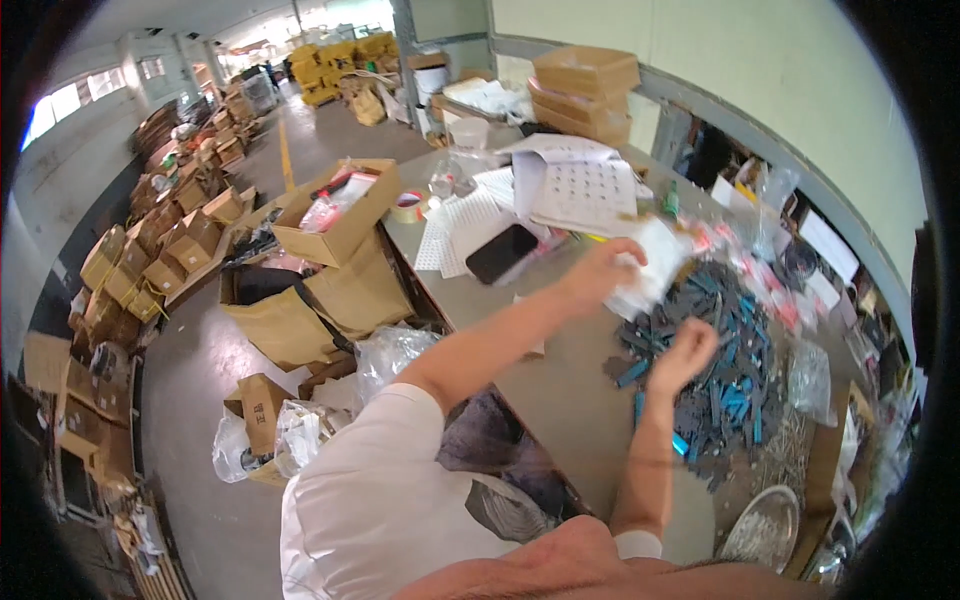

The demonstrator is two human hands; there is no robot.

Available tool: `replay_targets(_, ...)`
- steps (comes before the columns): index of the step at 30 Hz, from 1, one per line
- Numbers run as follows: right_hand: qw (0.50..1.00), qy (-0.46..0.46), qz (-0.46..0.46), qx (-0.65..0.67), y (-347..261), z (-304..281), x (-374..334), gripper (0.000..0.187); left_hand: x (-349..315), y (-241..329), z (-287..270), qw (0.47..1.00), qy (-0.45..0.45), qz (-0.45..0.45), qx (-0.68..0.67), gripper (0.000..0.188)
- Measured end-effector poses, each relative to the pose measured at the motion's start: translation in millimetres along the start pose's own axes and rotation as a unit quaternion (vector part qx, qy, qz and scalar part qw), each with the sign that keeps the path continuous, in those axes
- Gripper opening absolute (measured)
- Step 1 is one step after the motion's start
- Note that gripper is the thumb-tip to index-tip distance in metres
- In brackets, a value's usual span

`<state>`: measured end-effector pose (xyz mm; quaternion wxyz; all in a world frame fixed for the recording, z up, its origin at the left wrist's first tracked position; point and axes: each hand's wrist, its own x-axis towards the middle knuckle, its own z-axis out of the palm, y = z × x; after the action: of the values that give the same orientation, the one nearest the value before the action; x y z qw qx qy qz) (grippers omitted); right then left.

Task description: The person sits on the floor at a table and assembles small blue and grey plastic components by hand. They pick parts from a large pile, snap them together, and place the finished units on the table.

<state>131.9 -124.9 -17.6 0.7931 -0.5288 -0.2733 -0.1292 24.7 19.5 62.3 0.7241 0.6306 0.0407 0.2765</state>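
At a grey worktable (pixel 560 390) the left hand (pixel 600 272) grips a small clear plastic bag (pixel 650 265), lifted above the surface. The right hand (pixel 685 355) is closed in a loose fist just right of and nearer than it, over a heap of blue and dark grey small parts (pixel 725 370). A black phone (pixel 501 253) lies farther left on white sheets (pixel 585 185). Stacked cardboard boxes (pixel 585 90) stand at the far end, and an open carton (pixel 335 215) sits left of the table
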Motion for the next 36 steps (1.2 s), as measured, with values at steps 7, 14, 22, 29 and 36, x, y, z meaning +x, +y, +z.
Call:
replay_targets(7, 0.765, -0.524, -0.254, -0.276, 9, 72, -85, 0.047, -29, 33, -56, 0.973, 0.076, 0.020, 0.219, 0.026)
replay_targets(14, 0.783, -0.524, -0.170, -0.289, 28, 76, -97, 0.019, -65, 28, -86, 0.849, 0.162, 0.060, 0.499, 0.026)
replay_targets(22, 0.944, -0.296, -0.001, -0.144, 9, 38, -39, 0.010, -69, -22, -84, 0.747, -0.014, 0.133, 0.651, 0.042)
replay_targets(29, 0.903, -0.423, 0.073, -0.022, -20, 17, -15, 0.013, -53, -27, -44, 0.822, -0.164, 0.078, 0.540, 0.038)
replay_targets(36, 0.910, -0.405, -0.004, -0.092, -38, 13, -8, 0.024, -55, -29, -32, 0.891, -0.091, 0.027, 0.443, 0.033)
